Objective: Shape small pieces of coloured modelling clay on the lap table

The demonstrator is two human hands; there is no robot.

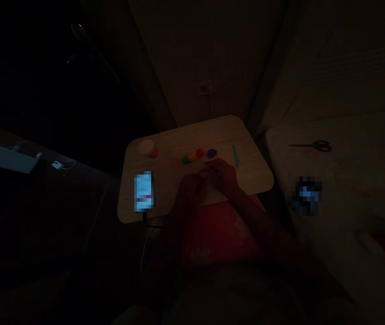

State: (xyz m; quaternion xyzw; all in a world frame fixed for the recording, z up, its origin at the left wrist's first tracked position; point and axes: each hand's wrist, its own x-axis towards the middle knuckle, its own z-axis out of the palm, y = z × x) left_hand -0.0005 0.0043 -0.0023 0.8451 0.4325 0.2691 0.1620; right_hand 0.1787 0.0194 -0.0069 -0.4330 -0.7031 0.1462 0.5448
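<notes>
In the dim head view both of my hands are close together over the front part of a small wooden table (175,140). My left hand (190,187) is closed, its fingers curled; what they hold is too dark to name. My right hand (224,175) is closed too, its fingertips near a thin reddish-orange piece (203,170) between the hands. Just beyond my fingers lie small lumps that look like modelling clay: green (185,160), orange (192,157), red (200,152) and purple (212,153). A flat teal strip (236,156), perhaps a modelling tool, lies right of my right hand.
A lidded tub (148,148) stands at the table's back left, with a lit phone (143,192) and its cable in front. On the pale surface at right are scissors (317,145) and a blurred device (307,195). A wall socket (206,87) is behind the table.
</notes>
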